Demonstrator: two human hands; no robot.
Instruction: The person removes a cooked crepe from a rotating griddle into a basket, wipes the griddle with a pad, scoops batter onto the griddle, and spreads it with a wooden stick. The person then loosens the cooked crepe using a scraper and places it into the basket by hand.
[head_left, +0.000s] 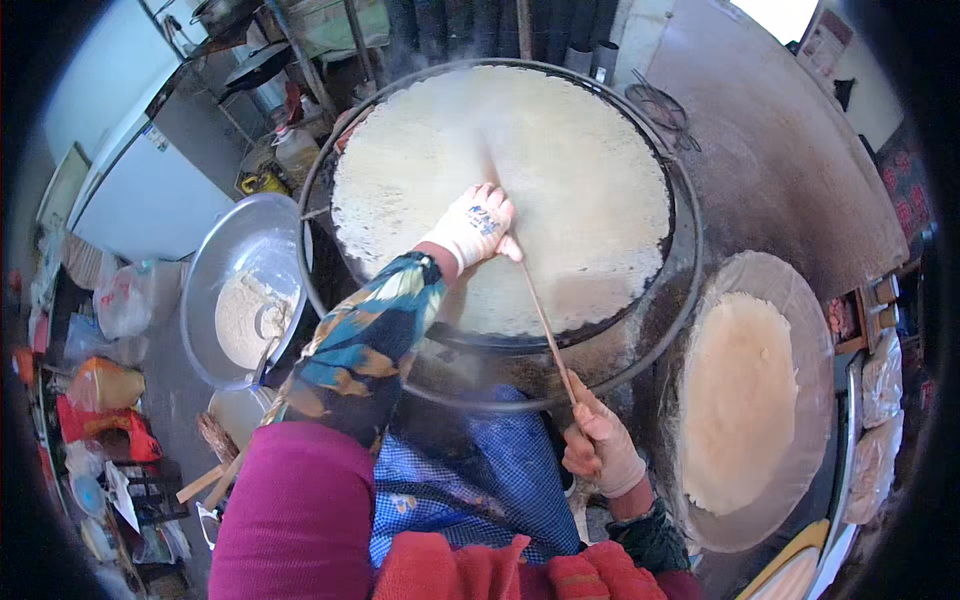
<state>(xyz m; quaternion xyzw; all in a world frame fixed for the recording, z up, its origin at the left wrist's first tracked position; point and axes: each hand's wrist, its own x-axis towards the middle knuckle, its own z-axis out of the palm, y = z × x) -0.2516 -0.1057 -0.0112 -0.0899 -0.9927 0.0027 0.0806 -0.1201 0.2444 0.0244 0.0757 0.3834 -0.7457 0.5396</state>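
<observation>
A wide round griddle (600, 187) lies before me, covered nearly to its edge by a thin pale sheet of batter (420, 150). Over its middle my left hand (480, 225), in a white glove with blue print, is closed around a long thin wooden stick (541, 307). My right hand (604, 442), also in a light glove, grips the stick's near end below the griddle's front rim. The far end of the stick is blurred above the sheet, so its shape cannot be told.
To the left stands a metal basin (199, 300) of pale batter with a ladle (266, 360) in it. A finished flat sheet (739, 397) lies on a round covered surface (810, 450) at right. Behind are an oil jug (296, 154), a wire strainer (658, 105) and a brown board (765, 150).
</observation>
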